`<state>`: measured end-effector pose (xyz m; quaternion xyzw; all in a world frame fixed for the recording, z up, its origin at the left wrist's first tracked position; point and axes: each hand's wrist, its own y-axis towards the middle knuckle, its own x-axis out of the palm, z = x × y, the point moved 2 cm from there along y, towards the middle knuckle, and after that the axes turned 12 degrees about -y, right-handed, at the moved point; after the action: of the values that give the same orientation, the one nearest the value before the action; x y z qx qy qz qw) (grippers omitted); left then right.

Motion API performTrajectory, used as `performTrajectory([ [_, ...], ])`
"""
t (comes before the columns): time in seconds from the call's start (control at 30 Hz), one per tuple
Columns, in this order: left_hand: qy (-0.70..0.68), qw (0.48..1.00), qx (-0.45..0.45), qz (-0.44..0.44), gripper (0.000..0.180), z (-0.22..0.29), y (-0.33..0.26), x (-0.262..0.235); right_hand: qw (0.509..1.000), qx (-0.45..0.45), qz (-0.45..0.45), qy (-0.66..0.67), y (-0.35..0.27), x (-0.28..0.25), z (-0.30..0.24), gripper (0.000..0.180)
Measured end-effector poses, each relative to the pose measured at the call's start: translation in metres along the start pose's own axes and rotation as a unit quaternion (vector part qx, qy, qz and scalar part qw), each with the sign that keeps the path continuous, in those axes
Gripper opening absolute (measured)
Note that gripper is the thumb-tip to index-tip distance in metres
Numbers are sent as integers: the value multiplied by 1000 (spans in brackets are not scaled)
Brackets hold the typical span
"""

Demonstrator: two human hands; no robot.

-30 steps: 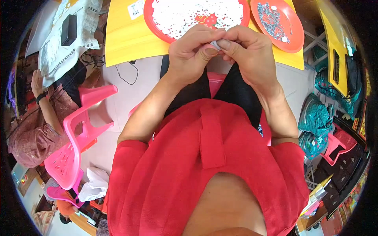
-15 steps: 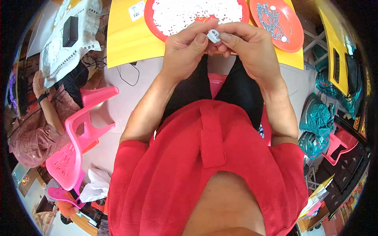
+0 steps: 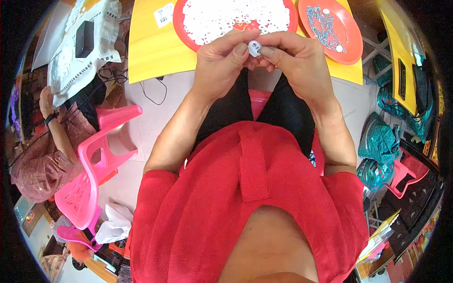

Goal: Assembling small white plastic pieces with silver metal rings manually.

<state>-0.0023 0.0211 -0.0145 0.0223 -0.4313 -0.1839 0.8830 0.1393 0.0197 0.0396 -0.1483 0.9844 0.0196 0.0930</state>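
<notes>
Between my two hands, over the front edge of the yellow table, is a small white plastic piece (image 3: 254, 47) with an opening in it. My left hand (image 3: 221, 57) pinches it between thumb and fingers from the left. From the right, my right hand (image 3: 298, 59) has its thumb tip pressed at the piece's side, its fingers closed; whether it also holds a smaller part is hidden. Behind the hands lies a red tray (image 3: 177, 29) heaped with similar white pieces. To its right, a red plate (image 3: 353, 49) carries many small grey metal parts and a few white round ones.
The yellow table (image 3: 151, 56) carries a white printed label (image 3: 163, 15). At left, a person in a brownish top (image 3: 45, 160) sits on a pink chair (image 3: 89, 155) beside a cloth-covered table with a black box (image 3: 85, 39). Teal bags (image 3: 380, 137) stand at right.
The white piece has been turned between my fingers, so its opening now faces differently. My right thumb has shifted slightly left and down against it.
</notes>
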Motion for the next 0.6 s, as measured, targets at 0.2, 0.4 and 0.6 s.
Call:
performTrajectory([
  [0.2,15,1000,11,-5,26,-2,-1,0,1000,-1,-9,-28,-2,0,2,13],
  [0.4,-12,1000,-14,-10,27,0,0,0,1000,-3,-8,-23,0,-1,4,13],
  [0.6,-70,996,-55,-19,29,4,3,-3,1000,14,7,9,2,-1,3,15],
])
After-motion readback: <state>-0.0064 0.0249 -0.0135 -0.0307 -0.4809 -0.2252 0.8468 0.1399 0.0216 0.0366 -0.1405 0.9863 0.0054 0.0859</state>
